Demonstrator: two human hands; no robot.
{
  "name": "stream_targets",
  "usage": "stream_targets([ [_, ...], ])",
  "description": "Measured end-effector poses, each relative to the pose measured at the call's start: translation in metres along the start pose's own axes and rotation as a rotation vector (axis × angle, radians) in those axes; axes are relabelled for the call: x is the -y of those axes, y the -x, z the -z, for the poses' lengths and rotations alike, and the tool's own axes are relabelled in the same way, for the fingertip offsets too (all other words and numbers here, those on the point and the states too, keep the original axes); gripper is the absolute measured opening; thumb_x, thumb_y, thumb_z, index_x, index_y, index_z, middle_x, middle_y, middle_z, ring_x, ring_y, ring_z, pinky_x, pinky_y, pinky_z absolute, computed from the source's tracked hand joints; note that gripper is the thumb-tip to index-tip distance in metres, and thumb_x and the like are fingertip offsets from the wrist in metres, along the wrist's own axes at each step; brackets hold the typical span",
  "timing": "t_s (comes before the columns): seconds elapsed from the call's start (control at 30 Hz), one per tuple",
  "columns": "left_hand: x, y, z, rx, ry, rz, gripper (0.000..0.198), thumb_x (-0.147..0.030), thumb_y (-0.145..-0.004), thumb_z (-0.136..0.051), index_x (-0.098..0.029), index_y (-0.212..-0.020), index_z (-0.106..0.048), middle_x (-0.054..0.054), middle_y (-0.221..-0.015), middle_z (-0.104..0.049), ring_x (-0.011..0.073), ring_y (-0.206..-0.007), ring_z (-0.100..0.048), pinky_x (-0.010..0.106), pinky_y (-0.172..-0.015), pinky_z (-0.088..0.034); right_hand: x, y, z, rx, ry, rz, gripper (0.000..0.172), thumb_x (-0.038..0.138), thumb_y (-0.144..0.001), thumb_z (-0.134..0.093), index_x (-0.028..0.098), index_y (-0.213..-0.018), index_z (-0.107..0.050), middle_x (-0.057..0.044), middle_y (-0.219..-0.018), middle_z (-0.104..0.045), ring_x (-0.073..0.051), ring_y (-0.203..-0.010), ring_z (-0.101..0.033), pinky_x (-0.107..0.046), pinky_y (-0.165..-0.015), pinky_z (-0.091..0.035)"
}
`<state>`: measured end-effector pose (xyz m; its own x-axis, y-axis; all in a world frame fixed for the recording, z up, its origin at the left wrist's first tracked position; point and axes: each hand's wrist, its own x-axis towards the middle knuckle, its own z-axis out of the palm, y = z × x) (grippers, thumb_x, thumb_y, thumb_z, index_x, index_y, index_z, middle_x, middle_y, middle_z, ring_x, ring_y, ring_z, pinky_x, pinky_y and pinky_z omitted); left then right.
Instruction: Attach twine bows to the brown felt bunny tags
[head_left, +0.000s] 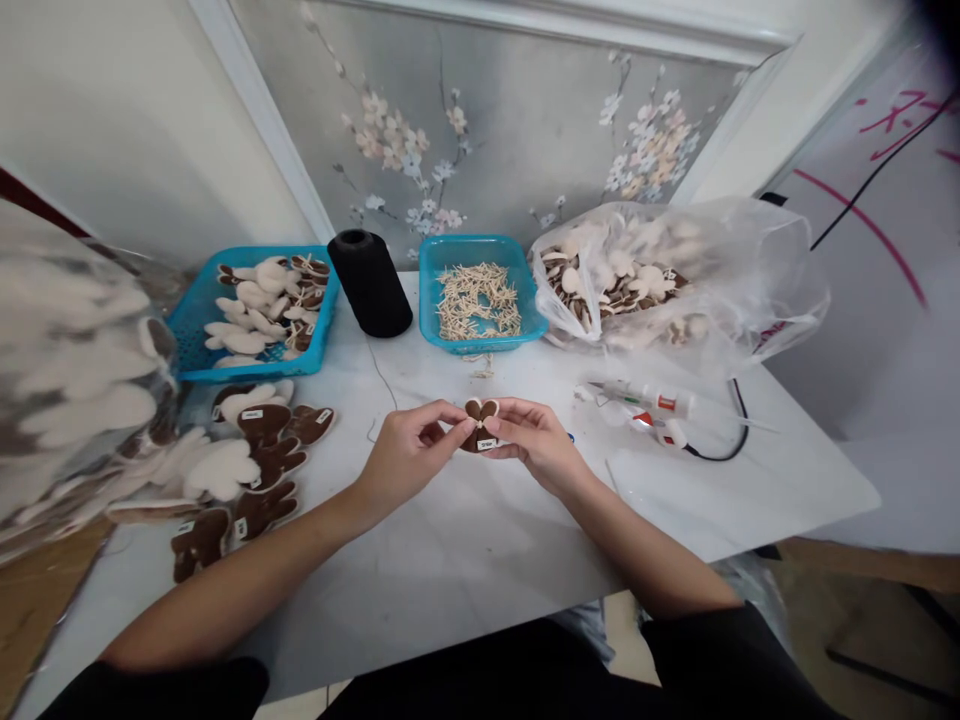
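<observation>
Over the middle of the white table (pixel 435 590), the left hand (pixel 409 455) and right hand (pixel 536 445) meet on a small brown felt piece (pixel 472 434), pinching it from either side in a narrow grip. Its long axis runs away from the person, with two rounded cream-edged lobes toward the far table edge and a white label (pixel 487 444) at the near end. The piece sits between the hands, about equally close to each. Further left lie loose tagged felt shapes (pixel 262 425), with a blue plastic tray (pixel 255 372) of similar shapes behind them. A black thread cone (pixel 369 283) stands beside it, then a second blue tray (pixel 480 345) of wooden sticks. Nearer the right hand rests a hot glue gun (pixel 637 403), beyond which bulges a clear plastic bag (pixel 750 270).
</observation>
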<state>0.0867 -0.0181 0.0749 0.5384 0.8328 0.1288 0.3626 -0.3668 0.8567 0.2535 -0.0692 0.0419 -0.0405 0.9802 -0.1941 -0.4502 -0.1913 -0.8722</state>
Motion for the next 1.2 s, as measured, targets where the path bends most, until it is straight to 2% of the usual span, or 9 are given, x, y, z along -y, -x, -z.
stream_targets([
  [0.17,0.002,0.0,-0.001,-0.003,-0.022,-0.04,0.015,-0.029,-0.081,-0.06,-0.017,-0.077,-0.067,-0.001,-0.068,-0.066,0.0078,-0.053,-0.055,0.018,-0.05,-0.044,-0.002,0.0,0.002,-0.004,0.057,0.003,0.026,0.034,-0.068,-0.074,0.02,-0.089,-0.068,0.0,-0.083,-0.066,-0.013,-0.077,-0.065,-0.027,-0.068,-0.055],
  [0.37,0.001,0.001,-0.002,0.008,0.075,-0.003,0.015,-0.029,-0.08,-0.062,-0.016,-0.077,-0.067,0.0,-0.066,-0.067,0.0104,-0.059,-0.062,0.019,-0.054,-0.049,-0.005,0.0,0.001,-0.016,0.094,0.021,0.027,0.034,-0.067,-0.074,0.021,-0.09,-0.068,0.001,-0.081,-0.067,-0.012,-0.076,-0.064,-0.025,-0.066,-0.054],
  [0.57,-0.004,0.0,-0.001,0.025,0.133,0.028,0.014,-0.03,-0.08,-0.063,-0.017,-0.077,-0.067,-0.001,-0.068,-0.067,0.0109,-0.061,-0.063,0.019,-0.053,-0.051,-0.007,0.002,-0.003,-0.096,0.077,0.123,0.025,0.032,-0.066,-0.076,0.019,-0.085,-0.069,0.001,-0.073,-0.066,-0.009,-0.066,-0.061,-0.019,-0.058,-0.051],
  [0.67,-0.011,-0.002,0.002,-0.003,0.161,0.027,0.014,-0.03,-0.078,-0.064,-0.017,-0.078,-0.065,-0.001,-0.07,-0.067,0.011,-0.06,-0.062,0.019,-0.05,-0.051,0.0,0.004,-0.005,-0.088,0.022,0.107,0.026,0.033,-0.069,-0.074,0.02,-0.091,-0.069,0.0,-0.077,-0.068,-0.01,-0.067,-0.062,-0.017,-0.054,-0.05],
  [0.8,-0.029,-0.005,0.005,-0.107,0.141,-0.053,0.011,-0.028,-0.078,-0.064,-0.017,-0.078,-0.062,-0.001,-0.068,-0.065,0.0103,-0.057,-0.062,0.018,-0.048,-0.051,0.015,0.013,-0.008,-0.05,-0.117,0.118,0.042,0.036,-0.069,-0.073,0.026,-0.109,-0.064,-0.002,-0.094,-0.069,-0.014,-0.079,-0.065,-0.024,-0.057,-0.057],
  [0.9,-0.044,-0.011,0.006,-0.158,0.059,-0.157,0.009,-0.025,-0.077,-0.065,-0.017,-0.076,-0.061,-0.002,-0.068,-0.065,0.0095,-0.057,-0.063,0.018,-0.051,-0.051,0.023,0.024,-0.009,-0.089,-0.102,0.126,0.043,0.033,-0.065,-0.077,0.025,-0.105,-0.066,-0.002,-0.097,-0.07,-0.017,-0.085,-0.066,-0.028,-0.061,-0.059],
  [0.97,-0.053,-0.018,0.004,-0.114,0.05,-0.165,0.01,-0.026,-0.077,-0.064,-0.017,-0.08,-0.06,-0.002,-0.071,-0.066,0.0098,-0.059,-0.064,0.017,-0.052,-0.051,0.027,0.032,-0.008,-0.149,-0.038,0.128,0.034,0.032,-0.064,-0.077,0.023,-0.096,-0.069,-0.002,-0.093,-0.071,-0.017,-0.083,-0.066,-0.03,-0.063,-0.059],
  [1.1,-0.063,-0.036,-0.002,0.094,0.138,-0.013,0.031,-0.034,-0.073,-0.068,-0.019,-0.097,-0.056,0.0,-0.078,-0.068,0.0129,-0.058,-0.065,0.021,-0.049,-0.052,0.036,0.045,-0.002,-0.26,0.066,0.186,0.026,0.032,-0.065,-0.076,0.023,-0.089,-0.072,-0.002,-0.082,-0.072,-0.018,-0.076,-0.067,-0.033,-0.067,-0.058],
  [1.2,-0.068,-0.047,-0.01,0.238,0.161,0.061,0.031,-0.039,-0.071,-0.07,-0.017,-0.091,-0.061,0.001,-0.074,-0.066,0.0156,-0.058,-0.065,0.025,-0.051,-0.055,0.041,0.051,0.006,-0.283,0.135,0.257,0.027,0.032,-0.068,-0.074,0.022,-0.093,-0.071,-0.003,-0.082,-0.071,-0.018,-0.075,-0.066,-0.033,-0.066,-0.057],
])
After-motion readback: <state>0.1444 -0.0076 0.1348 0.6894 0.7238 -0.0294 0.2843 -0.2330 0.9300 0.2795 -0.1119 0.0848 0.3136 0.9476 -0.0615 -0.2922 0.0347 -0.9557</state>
